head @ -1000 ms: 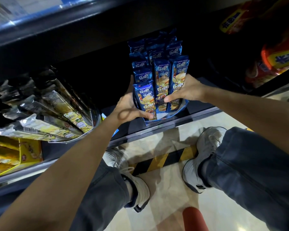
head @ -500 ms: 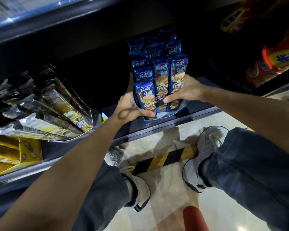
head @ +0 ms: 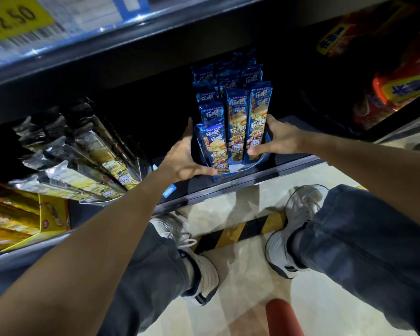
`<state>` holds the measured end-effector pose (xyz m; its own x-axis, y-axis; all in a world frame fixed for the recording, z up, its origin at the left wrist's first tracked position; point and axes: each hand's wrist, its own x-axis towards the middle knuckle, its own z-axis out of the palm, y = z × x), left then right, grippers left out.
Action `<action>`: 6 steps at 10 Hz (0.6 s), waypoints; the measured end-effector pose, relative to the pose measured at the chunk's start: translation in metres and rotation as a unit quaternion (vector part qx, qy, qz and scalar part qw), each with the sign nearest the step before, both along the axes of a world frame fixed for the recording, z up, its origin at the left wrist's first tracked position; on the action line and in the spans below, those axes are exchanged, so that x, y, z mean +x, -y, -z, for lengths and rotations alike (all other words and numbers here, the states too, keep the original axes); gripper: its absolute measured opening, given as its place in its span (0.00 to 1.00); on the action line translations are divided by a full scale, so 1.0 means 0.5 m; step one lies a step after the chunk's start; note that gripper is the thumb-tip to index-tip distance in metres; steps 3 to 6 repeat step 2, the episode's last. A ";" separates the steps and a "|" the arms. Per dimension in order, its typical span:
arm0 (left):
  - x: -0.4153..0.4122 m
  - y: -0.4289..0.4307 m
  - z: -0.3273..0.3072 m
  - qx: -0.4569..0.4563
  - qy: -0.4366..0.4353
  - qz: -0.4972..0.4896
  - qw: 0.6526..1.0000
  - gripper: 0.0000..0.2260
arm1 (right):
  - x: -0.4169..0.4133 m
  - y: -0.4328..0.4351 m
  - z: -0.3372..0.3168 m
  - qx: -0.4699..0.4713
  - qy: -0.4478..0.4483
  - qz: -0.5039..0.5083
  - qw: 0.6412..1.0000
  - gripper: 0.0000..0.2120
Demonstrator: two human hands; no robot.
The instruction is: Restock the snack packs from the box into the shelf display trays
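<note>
position: i am crouched before the lower shelf (head: 230, 184), both arms reaching forward.

task item: the blue display tray (head: 239, 170) stands on the shelf, close to its front edge and right of its middle. the snack packs (head: 237, 122) stand upright in it in rows, blue with yellow print, filling it from front to back. the front pack in the left row sits lower than the two beside it.

left hand (head: 183, 155): spread wide round the tray's left side. the fingers run up the side wall and the thumb lies across the foot of the front left pack.

right hand (head: 280, 139): clasped on the tray's right side. the thumb rests low on the face of the front right pack; the fingers go round the side, their tips hidden.

the tray is held between both hands. whether it is lifted or resting on the shelf, i cannot tell.

surroundings: toward the shelf's left end, silver and yellow packs (head: 83, 161) lean in another tray, with a yellow carton (head: 49, 214) at the far left. red and orange packs (head: 398, 86) occupy the bay to the right. a yellow price label (head: 15, 18) sits on the shelf edge above. a black and yellow stripe (head: 240, 231) runs on the floor between my shoes.
</note>
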<state>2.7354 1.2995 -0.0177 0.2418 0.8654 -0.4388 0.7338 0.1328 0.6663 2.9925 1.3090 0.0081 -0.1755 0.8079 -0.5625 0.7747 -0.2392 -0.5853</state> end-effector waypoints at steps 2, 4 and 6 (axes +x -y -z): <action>-0.017 0.014 -0.125 0.046 -0.165 0.057 0.984 0.57 | -0.022 0.029 -0.050 0.025 0.088 -0.020 0.996 0.47; -0.017 0.014 -0.125 0.046 -0.165 0.057 0.984 0.57 | -0.022 0.029 -0.050 0.025 0.088 -0.020 0.996 0.47; -0.017 0.014 -0.125 0.046 -0.165 0.057 0.984 0.57 | -0.022 0.029 -0.050 0.025 0.088 -0.020 0.996 0.47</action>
